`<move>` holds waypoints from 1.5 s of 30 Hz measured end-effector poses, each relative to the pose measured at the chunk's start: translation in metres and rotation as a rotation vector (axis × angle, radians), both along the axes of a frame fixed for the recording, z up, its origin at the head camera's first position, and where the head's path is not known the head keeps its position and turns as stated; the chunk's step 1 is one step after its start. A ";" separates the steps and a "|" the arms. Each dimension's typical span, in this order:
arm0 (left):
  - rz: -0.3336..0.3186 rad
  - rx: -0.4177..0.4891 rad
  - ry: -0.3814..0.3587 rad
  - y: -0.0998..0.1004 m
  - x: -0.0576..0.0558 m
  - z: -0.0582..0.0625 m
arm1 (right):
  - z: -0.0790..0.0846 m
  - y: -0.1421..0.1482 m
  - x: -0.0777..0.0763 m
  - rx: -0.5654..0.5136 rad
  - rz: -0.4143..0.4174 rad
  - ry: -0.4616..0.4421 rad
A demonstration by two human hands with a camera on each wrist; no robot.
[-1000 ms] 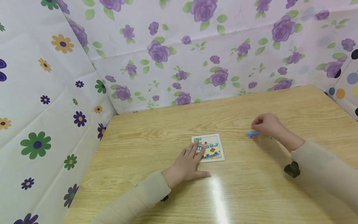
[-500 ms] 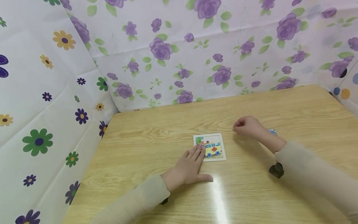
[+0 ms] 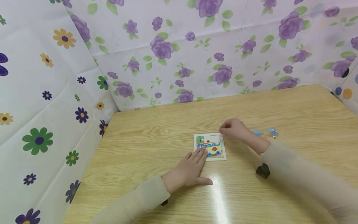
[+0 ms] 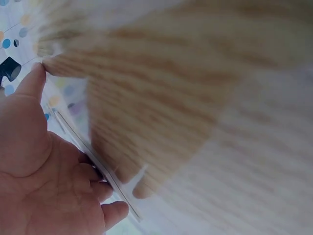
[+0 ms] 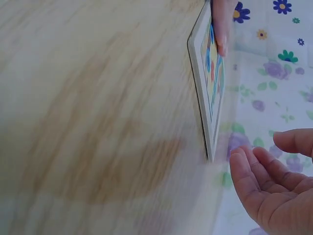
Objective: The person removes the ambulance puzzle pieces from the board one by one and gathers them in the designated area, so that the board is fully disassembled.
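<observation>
A small square jigsaw puzzle (image 3: 214, 145) with a white border and a yellow ambulance picture lies on the wooden table; its upper part shows a plain pale area. My left hand (image 3: 193, 168) rests its straight fingers on the puzzle's lower left, thumb spread over the tabletop. In the left wrist view, the fingers (image 4: 115, 213) lie along the board's edge. By the puzzle's upper right corner, my right hand (image 3: 233, 128) has bent fingers, thumb and forefinger close in the head view. I cannot tell whether a piece sits between them.
Loose blue puzzle pieces (image 3: 272, 133) lie on the table (image 3: 151, 137) right of the puzzle, partly behind the right forearm. Flower-printed cloth (image 3: 167, 62) hangs along the table's back and left sides. A dark camera (image 3: 263, 171) is strapped under the right wrist.
My right hand has moved left from the loose pieces to the puzzle's upper right corner. My left hand has slid slightly down the puzzle, uncovering more of the picture.
</observation>
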State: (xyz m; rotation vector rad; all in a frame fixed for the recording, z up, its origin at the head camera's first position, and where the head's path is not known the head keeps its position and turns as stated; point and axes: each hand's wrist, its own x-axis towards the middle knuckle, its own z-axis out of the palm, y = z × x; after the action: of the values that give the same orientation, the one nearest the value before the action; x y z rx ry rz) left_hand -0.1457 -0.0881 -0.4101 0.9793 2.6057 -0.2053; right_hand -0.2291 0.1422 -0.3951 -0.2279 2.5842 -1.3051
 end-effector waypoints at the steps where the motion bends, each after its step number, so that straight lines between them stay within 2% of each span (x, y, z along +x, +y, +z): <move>1: 0.002 0.001 -0.006 0.000 0.000 0.000 | 0.000 -0.002 0.000 -0.002 -0.001 -0.007; 8: 0.015 -0.004 -0.003 0.003 -0.001 0.000 | -0.001 -0.018 0.000 -0.024 0.038 -0.025; 18: 0.041 0.014 -0.014 0.006 0.000 -0.002 | -0.002 -0.041 -0.002 -0.123 0.060 -0.135; 23: 0.038 0.023 -0.028 0.005 0.000 -0.002 | -0.004 -0.047 -0.003 -0.194 0.036 -0.199; 34: 0.046 0.010 -0.065 0.006 0.001 0.000 | -0.001 -0.061 -0.001 -0.240 -0.012 -0.302; 45: 0.039 0.001 -0.052 0.005 0.000 -0.002 | 0.002 -0.069 0.001 -0.374 -0.155 -0.390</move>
State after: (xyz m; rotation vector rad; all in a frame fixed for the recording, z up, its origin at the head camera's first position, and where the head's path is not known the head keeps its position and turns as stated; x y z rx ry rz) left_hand -0.1461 -0.0826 -0.4125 0.9212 2.5757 -0.1670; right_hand -0.2279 0.0736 -0.3935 0.1553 2.0567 -1.6901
